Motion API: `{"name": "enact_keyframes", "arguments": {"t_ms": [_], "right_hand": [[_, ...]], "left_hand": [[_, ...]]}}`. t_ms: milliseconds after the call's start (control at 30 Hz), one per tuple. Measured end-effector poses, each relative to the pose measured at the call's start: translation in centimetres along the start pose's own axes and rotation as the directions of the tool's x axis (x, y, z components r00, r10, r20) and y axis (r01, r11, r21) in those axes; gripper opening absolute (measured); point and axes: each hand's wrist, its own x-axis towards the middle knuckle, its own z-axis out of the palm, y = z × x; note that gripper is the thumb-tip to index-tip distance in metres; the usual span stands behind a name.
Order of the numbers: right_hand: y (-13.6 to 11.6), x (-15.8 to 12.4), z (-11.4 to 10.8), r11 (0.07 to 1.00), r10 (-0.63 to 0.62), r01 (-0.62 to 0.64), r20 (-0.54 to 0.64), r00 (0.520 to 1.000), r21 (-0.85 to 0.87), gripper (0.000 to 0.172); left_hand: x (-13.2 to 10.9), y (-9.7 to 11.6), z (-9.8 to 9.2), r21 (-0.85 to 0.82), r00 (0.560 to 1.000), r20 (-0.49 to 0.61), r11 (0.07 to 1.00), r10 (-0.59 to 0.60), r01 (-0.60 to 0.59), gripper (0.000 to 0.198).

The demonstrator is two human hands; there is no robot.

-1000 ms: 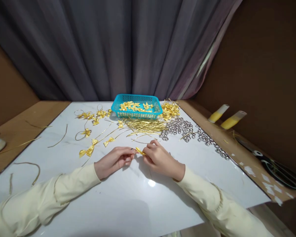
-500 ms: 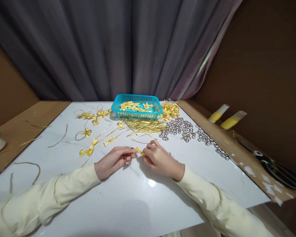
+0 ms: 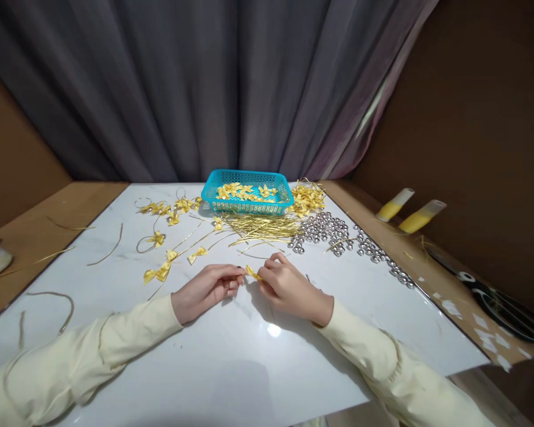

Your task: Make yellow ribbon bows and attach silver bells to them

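Observation:
Between my two hands, above the white tabletop (image 3: 231,379), is a small yellow ribbon bow (image 3: 252,273). My left hand (image 3: 211,289) pinches its left end between thumb and forefinger. From the other side my right hand (image 3: 289,287) grips the bow, its curled fingers covering much of it. Just beyond my left hand lie loose yellow bows (image 3: 198,255), and more bows (image 3: 159,271) on gold cord sit further left. A bundle of gold cords (image 3: 267,228) is spread out behind my hands.
At the back stands a blue basket (image 3: 249,206) of yellow bows, with a heap of corded bows (image 3: 307,198) beside it. Silver rings (image 3: 327,228) are scattered to the right. Black scissors (image 3: 493,302), paper scraps (image 3: 485,341) and two yellow-filled tubes (image 3: 422,216) lie along the right edge.

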Motion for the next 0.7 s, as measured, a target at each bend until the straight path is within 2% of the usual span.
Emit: {"name": "enact_keyframes", "arguments": {"t_ms": [400, 700], "right_hand": [[-0.71, 0.12, -0.02, 0.998, 0.025, -0.026, 0.014, 1.0, 0.056, 0.017], [-0.05, 0.21, 0.0, 0.993, 0.091, -0.088, -0.032, 0.995, 0.08, 0.02]], "left_hand": [[0.1, -0.02, 0.19, -0.072, 1.0, 0.0, 0.997, -0.005, 0.005, 0.006], [-0.07, 0.41, 0.21, -0.115, 0.985, 0.105, 0.982, -0.139, 0.15, 0.013]]}}
